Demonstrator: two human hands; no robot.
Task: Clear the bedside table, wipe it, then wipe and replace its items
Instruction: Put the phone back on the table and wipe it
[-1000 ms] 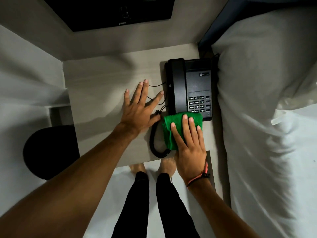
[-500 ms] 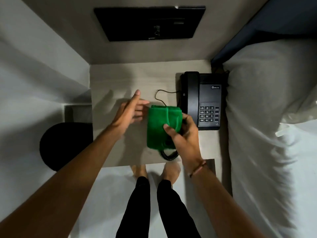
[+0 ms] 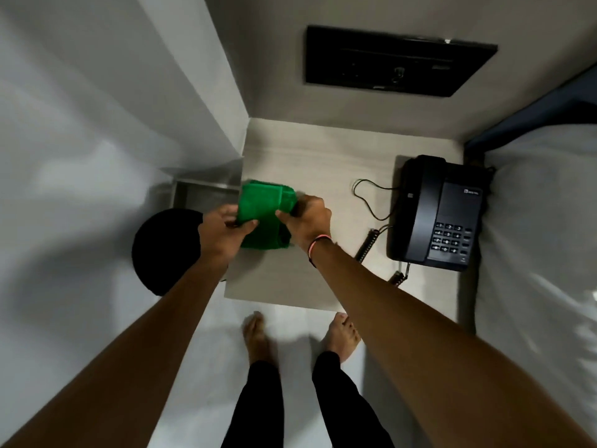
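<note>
Both hands grip a folded green cloth [image 3: 263, 218] over the table's [image 3: 319, 150] left edge, well left of the phone [image 3: 439, 211]. The left hand [image 3: 223, 231] pinches its near-left corner; the right hand [image 3: 307, 218] clenches its right side. The cloth's long axis runs away from the person, parallel to the phone's handset.

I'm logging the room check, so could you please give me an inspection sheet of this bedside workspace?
Surface: pale bedside table, mostly bare.
Job's things: green cloth at the table's left edge; black telephone at its right side, handset on cradle.
Clutter: nothing seen.
Hands: left hand and right hand both grip the cloth.
Cables: thin cord looped beside the phone; coiled handset cord near the front.
Surroundings: bed on the right, black wall panel above, round black object on the left.
</note>
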